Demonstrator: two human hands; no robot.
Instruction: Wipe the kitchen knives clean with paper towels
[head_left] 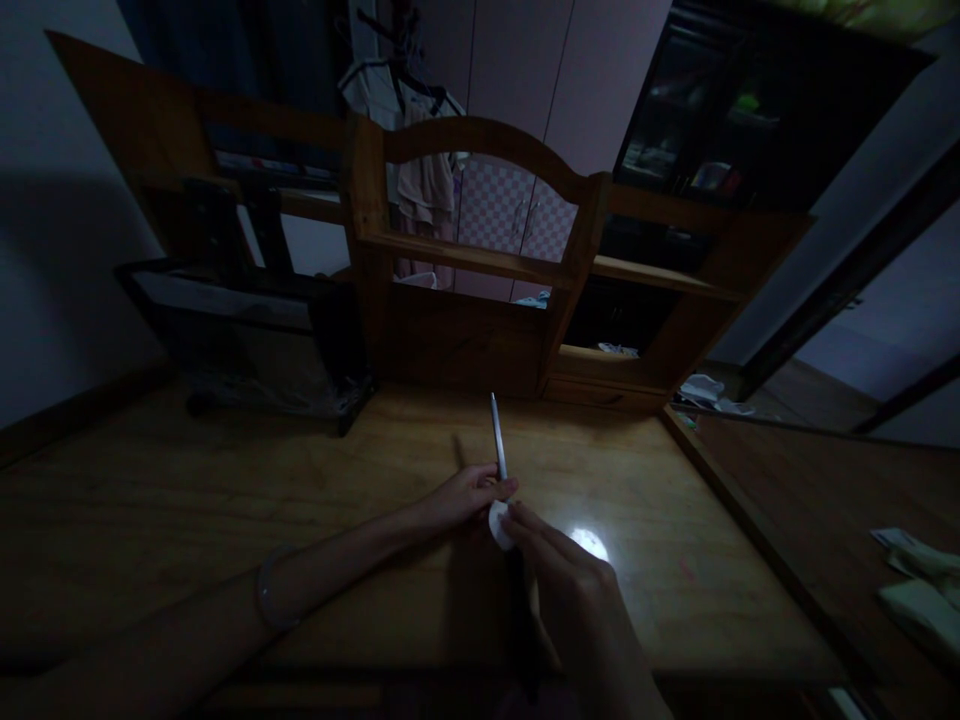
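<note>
White pad (499, 526) against a slim pale stick (496, 432): I judge I'm wiping it, and stroking toward the tip calls for a steady hold. My right hand (570, 585), nearest, pinches the pad; beyond it, my left hand (466, 497) grips the stick's base, upright over the wooden desk (225, 480).

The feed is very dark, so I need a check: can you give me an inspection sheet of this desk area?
Surface: wooden desk, glossy, with a glare spot beside the hands.
Job's things: thin pale rod pointing away from the person; small white pad at its near end.
Clutter: papers far right; dark stand back left.
Hands: left hand fingers grip the rod; right hand holds the pad against it.
Cables: nothing seen.
Surroundings: wooden shelf, pink cupboard doors, dim room.
</note>
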